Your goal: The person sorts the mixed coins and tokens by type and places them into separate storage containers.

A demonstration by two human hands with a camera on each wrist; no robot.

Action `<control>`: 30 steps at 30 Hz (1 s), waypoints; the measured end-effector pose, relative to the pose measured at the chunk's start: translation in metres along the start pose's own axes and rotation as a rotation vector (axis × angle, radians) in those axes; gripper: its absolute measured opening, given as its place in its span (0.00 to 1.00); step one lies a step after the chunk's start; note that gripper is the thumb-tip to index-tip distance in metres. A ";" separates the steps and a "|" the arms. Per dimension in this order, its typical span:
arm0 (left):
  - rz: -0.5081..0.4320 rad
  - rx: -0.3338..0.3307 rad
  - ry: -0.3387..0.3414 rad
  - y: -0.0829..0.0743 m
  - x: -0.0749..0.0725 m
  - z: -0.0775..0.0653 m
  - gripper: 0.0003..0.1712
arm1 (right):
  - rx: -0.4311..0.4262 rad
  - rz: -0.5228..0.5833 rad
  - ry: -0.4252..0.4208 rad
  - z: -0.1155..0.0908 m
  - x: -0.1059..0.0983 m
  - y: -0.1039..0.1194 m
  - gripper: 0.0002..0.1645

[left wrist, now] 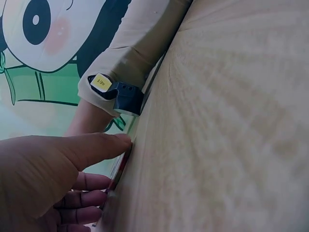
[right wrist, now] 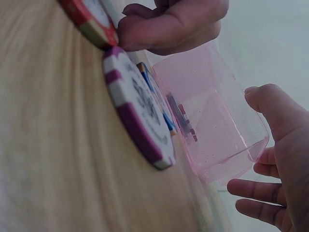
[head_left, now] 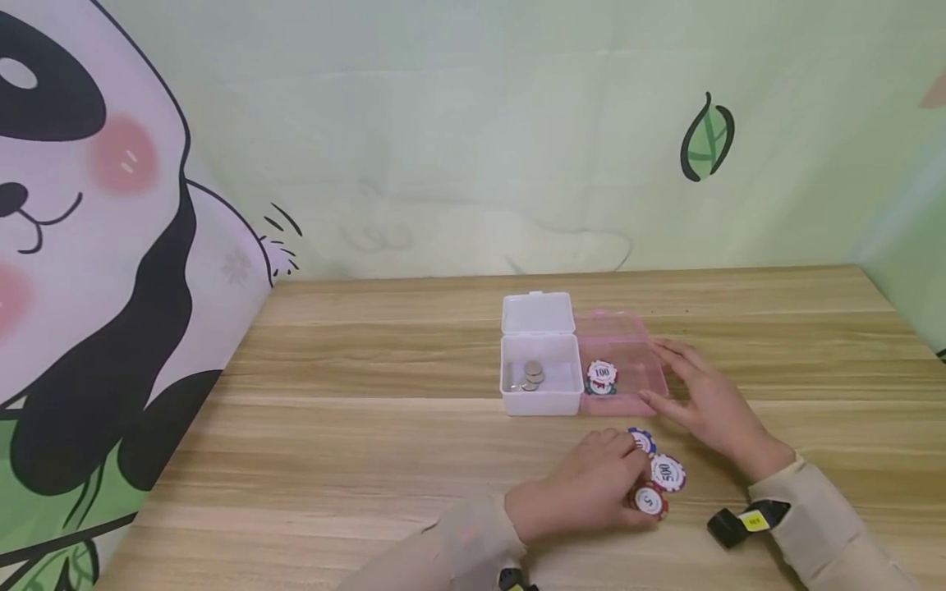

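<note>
Nearest the head camera, the left sleeve (head_left: 443, 546) slants up to the left hand (head_left: 580, 486), whose grip lies low over the desk (head_left: 296, 460), thumb at the near side of the red chip (head_left: 649, 500) and fingers about its left and far side; whether they pinch the rim or only touch it, I cannot tell. Any coming move seems to turn on that chip: it lies just right of the left palm, face up and round, so no long axis sets the angle, and the left hand is plainly nearer; the 500 chip (head_left: 668, 474) is touching it or nearly so on the far right, and the blue chip (head_left: 644, 442) lies beyond, partly hidden by fingers, so those sides look tight.

Past the chips stands the pink box (head_left: 637, 368); the right hand (head_left: 715, 402) holds its right end, thumb at the near corner, fingers at the far one, that grip set wide; the white box (head_left: 542, 404) closes the left side, while a strip of desk separates chips from the pink box's near wall, likely the edge to mind.
</note>
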State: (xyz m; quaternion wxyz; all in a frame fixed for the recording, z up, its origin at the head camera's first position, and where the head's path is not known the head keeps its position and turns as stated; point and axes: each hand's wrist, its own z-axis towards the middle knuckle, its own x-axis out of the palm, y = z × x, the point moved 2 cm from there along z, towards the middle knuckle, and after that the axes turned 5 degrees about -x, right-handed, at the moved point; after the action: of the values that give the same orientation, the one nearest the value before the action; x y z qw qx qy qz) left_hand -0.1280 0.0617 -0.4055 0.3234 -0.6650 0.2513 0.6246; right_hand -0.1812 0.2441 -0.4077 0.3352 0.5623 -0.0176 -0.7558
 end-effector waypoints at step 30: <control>-0.001 0.032 -0.002 0.000 0.002 0.001 0.19 | 0.009 0.001 0.008 0.000 0.001 -0.001 0.41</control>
State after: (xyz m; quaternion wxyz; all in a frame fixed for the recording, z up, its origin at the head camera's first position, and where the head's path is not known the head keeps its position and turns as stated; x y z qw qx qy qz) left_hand -0.1283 0.0623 -0.4072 0.3347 -0.6590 0.2605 0.6211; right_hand -0.1816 0.2448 -0.4092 0.3329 0.5668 -0.0198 -0.7534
